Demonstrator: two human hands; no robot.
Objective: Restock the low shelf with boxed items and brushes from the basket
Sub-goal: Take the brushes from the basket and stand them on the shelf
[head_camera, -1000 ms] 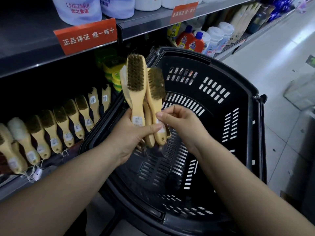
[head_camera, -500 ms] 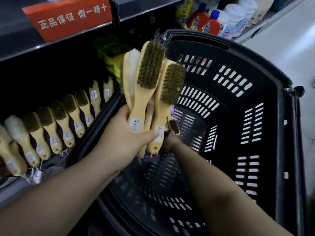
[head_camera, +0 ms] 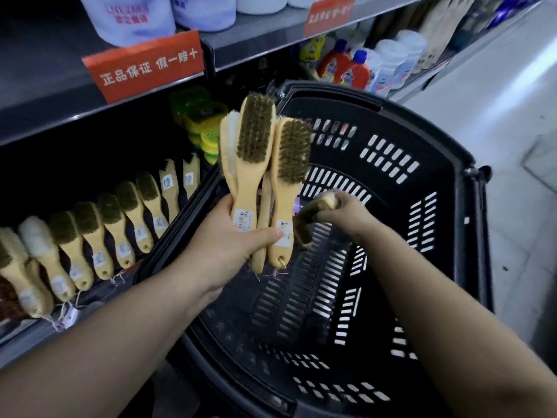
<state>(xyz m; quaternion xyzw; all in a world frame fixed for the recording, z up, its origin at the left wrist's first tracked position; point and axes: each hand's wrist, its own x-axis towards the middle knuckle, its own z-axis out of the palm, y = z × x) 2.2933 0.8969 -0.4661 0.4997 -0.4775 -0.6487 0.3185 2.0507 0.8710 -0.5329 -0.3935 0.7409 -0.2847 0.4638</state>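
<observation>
Shop aisle, black basket (head_camera: 328, 92): left grip (head_camera: 229, 236) clasps pale wooden brushes (head_camera: 256, 131), brown-bristled, upright; right grip (head_camera: 343, 211) pinches another brush (head_camera: 310, 220).

left hand (head_camera: 224, 239) raised, fingers wrapped round brush handles (head_camera: 265, 224); right hand (head_camera: 343, 211) curled round one brush (head_camera: 310, 220), lower

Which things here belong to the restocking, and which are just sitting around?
Job: brush bunch in left hand; single brush in right hand; black basket; shelved brush row.
Not job: red sign; red detergent bottles; white tubs; green packs.
</observation>
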